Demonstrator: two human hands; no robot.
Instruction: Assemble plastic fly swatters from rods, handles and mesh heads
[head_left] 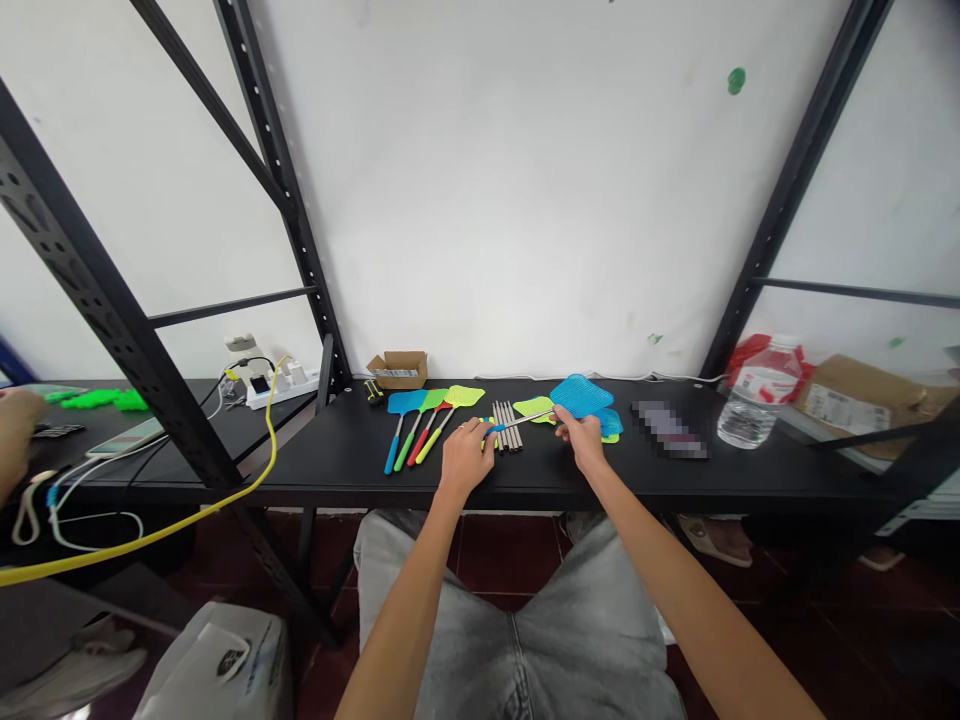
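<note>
Sits at a black desk (330,465) in gray pants (510,640), with both arms stretched out. Holds one blue fly swatter (579,395) over the desk, with its flat head off to the right. Has the left grip (466,455) closed around the blue handle. Has the right grip (581,440) pinching the thin silver stick, close to the blue head.

Has a row of silver rods (510,436) lying side by side on the desk, between the two grips. Has a yellow-green head (532,407) just left of the right grip, and another blue head (611,423) just right of it.

To the left, has four more swatters (405,403) spread like a fan: blue, green, red and yellow. Behind them, has a small open brown box (399,372). To the right, has a blurred thing (667,430), too fuzzy to name, then a clear bottle (750,400) and a bigger brown box (847,400). Far left, has another person's hand (16,430) near bright green things (105,399).
</note>
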